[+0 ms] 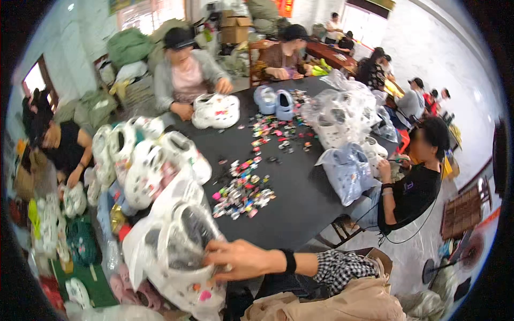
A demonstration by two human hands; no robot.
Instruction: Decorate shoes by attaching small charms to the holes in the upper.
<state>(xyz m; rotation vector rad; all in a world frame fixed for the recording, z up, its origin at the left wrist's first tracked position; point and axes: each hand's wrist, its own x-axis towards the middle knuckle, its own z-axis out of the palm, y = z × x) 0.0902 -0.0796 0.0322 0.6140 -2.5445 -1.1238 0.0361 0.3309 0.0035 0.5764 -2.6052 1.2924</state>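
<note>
A white clog [198, 289] in clear plastic wrap, with small charms including a pink heart on it, stands close in front of me. My right hand [241, 259] reaches across from the right, its fingers bent around the clog's side edge and wrap. A black band is on that wrist, below a checkered sleeve. Where each fingertip ends is blurred. My left hand does not show. Just beyond lies a pile of small colourful shoe charms [243, 190] on the dark table [289, 214]. More white clogs [147, 174] are heaped to the left.
Wrapped clogs [342, 115] and a bagged pair [348, 171] stand at the table's right. Two blue clogs [284, 104] sit by a farther charm pile [273, 128]. Across, a person handles a white clog [216, 111]. Other people work left and right; a fan [471, 251] stands at lower right.
</note>
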